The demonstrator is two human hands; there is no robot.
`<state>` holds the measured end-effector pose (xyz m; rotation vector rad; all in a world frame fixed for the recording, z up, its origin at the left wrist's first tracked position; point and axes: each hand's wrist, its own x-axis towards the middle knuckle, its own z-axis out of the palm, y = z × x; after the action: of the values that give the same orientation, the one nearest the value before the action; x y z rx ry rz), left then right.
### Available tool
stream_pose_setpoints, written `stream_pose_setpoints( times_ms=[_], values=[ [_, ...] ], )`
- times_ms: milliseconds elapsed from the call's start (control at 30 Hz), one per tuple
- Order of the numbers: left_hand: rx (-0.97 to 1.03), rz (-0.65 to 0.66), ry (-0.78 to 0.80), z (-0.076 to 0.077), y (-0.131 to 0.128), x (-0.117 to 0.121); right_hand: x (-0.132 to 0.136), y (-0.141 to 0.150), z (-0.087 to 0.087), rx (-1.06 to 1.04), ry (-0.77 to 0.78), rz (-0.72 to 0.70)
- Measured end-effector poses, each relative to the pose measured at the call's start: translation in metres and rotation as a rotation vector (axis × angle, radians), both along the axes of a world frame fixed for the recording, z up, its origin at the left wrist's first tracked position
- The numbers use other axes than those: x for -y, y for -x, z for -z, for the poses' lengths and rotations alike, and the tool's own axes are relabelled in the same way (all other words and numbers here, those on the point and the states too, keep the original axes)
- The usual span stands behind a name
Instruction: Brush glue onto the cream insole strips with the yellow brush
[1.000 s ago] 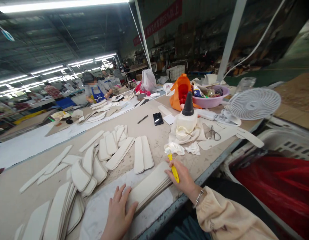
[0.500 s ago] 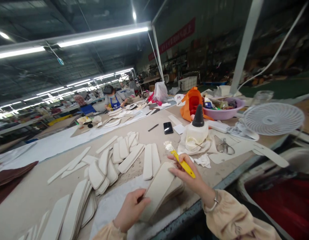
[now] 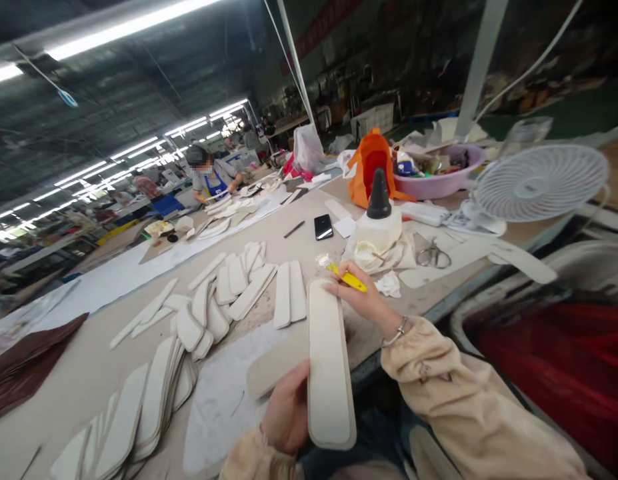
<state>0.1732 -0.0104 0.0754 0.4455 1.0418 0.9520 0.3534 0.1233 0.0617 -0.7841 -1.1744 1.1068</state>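
A long cream strip with rounded ends (image 3: 331,373), showing a darker beige border, is tilted up over the table's near edge. Wrapped round its lower left side is my left hand (image 3: 289,407), closed. My right hand (image 3: 361,293) grips a brush with a yellow handle (image 3: 353,279); its whitish bristles (image 3: 323,262) point up and left. Fingers of that same hand also touch the strip's upper end. Behind my left hand, a beige piece (image 3: 271,363) lies on a white sheet (image 3: 213,393). Several similar cream pieces (image 3: 156,393) are piled and fanned out to the left.
A white bottle with a black cone top (image 3: 379,200) stands beyond the brush, beside scissors (image 3: 433,255). A phone (image 3: 323,227), an orange bag (image 3: 371,167), a purple basin (image 3: 439,181) and a white fan (image 3: 541,183) are farther back. A co-worker (image 3: 211,177) works across the table.
The strip has been lifted off the stack and drawn nearer to me, turned more upright. Both hands moved with it, and the camera view has tipped downward.
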Motion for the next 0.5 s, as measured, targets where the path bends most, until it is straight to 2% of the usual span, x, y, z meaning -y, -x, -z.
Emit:
stream_pose_setpoints(
  times_ms=[33, 100, 167, 200, 333, 500],
  values=[
    [0.079, 0.039, 0.053, 0.002, -0.004, 0.002, -0.001, -0.004, 0.003, -0.009, 0.019, -0.002],
    [0.206, 0.199, 0.128, 0.01, -0.009, 0.008, -0.003, -0.01, 0.005, -0.019, 0.049, -0.003],
    [0.259, 0.344, 0.152, 0.018, -0.011, 0.014, -0.004, -0.015, 0.006, -0.011, 0.057, 0.009],
    [0.252, 0.376, 0.145, 0.023, -0.011, 0.016, -0.004, -0.016, 0.006, -0.005, 0.055, 0.015],
    [0.115, 0.376, 0.103, 0.033, -0.016, 0.023, -0.005, -0.018, 0.008, 0.032, 0.014, 0.042],
    [0.022, 0.371, 0.096, 0.036, -0.018, 0.022, -0.003, -0.018, 0.012, 0.069, -0.03, 0.071]
  ],
)
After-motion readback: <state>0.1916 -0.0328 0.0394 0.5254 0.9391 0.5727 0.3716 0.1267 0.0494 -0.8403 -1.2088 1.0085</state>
